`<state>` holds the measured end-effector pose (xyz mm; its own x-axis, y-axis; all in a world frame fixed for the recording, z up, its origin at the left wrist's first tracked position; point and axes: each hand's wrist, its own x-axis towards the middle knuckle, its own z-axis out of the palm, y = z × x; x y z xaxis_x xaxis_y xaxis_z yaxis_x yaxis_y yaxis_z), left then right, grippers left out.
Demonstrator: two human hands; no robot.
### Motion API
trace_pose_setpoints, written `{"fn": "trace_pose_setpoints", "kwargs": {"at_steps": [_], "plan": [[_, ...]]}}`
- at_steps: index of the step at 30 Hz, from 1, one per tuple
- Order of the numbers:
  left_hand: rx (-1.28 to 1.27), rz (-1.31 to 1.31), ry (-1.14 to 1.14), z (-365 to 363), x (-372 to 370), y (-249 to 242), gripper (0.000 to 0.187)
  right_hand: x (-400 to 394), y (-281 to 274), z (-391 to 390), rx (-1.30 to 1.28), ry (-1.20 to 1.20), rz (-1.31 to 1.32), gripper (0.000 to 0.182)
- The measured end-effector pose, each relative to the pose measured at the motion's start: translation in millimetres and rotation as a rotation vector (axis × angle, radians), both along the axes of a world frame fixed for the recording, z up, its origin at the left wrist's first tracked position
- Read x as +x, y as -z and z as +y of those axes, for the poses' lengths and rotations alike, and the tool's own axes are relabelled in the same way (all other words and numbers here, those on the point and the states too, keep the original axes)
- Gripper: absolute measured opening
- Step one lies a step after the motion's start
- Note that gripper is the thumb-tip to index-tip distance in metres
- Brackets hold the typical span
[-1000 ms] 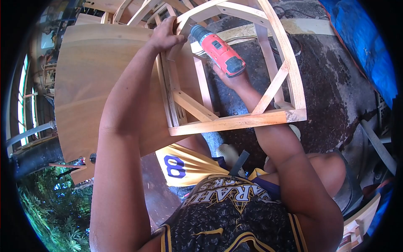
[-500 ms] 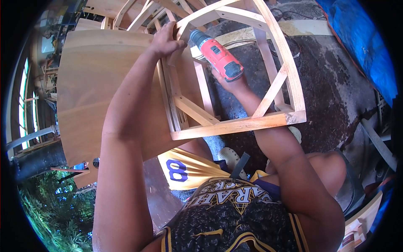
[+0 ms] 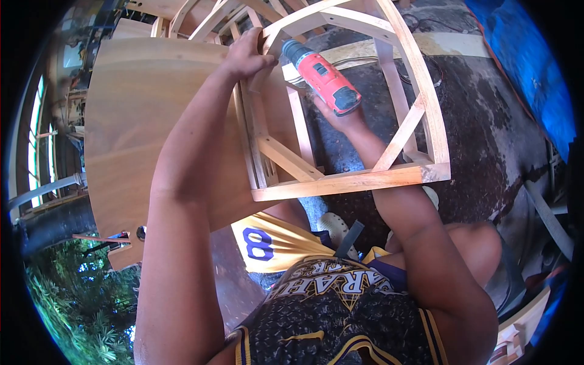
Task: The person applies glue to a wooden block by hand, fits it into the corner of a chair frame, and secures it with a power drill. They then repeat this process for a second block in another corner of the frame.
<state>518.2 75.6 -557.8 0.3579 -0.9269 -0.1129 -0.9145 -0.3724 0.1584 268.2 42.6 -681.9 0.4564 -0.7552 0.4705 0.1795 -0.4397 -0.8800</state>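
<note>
A red and black cordless drill (image 3: 329,82) lies in my right hand (image 3: 340,118), whose fingers are mostly hidden beneath it. My right arm reaches through the opening of a pale wooden frame (image 3: 340,184) with a curved top and diagonal braces. The drill's chuck points to the upper left, at the inner side of the frame's upper left corner; whether the bit touches wood is hidden. At that same corner, my left hand (image 3: 248,56) is closed around the frame's edge. A broad plywood panel (image 3: 164,134) adjoins the frame's left side, partly behind my left forearm.
More wooden framing (image 3: 210,21) stands at the top left. A blue tarp (image 3: 529,67) hangs at the upper right above the dark, stained floor (image 3: 486,121). Wood offcuts (image 3: 514,344) lie at the lower right. Green plants (image 3: 79,310) show at the lower left.
The whole view has shifted slightly, so the frame, drill and both hands appear a little further right. Both grips look the same, and the drill stays at the same corner.
</note>
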Motion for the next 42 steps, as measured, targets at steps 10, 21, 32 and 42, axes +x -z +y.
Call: {"fn": "trace_pose_setpoints", "kwargs": {"at_steps": [10, 21, 32, 42], "plan": [[-0.004, -0.040, -0.014, -1.3, 1.5, 3.6, 0.071, 1.1, 4.4, -4.9, -0.033, -0.012, 0.032, 0.037], [0.007, -0.007, -0.022, -1.5, 4.5, 6.2, 0.072, 2.8, 3.8, -4.0, 0.073, -0.031, 0.019, 0.031], [0.012, -0.003, -0.019, -2.6, 0.5, 1.9, 0.071, 6.0, -0.1, -3.7, 0.013, 0.014, 0.004, 0.027], [-0.005, -0.030, -0.029, -2.3, -2.7, 2.4, 0.077, 2.6, 2.6, -7.1, 0.034, -0.142, 0.196, 0.052]]}}
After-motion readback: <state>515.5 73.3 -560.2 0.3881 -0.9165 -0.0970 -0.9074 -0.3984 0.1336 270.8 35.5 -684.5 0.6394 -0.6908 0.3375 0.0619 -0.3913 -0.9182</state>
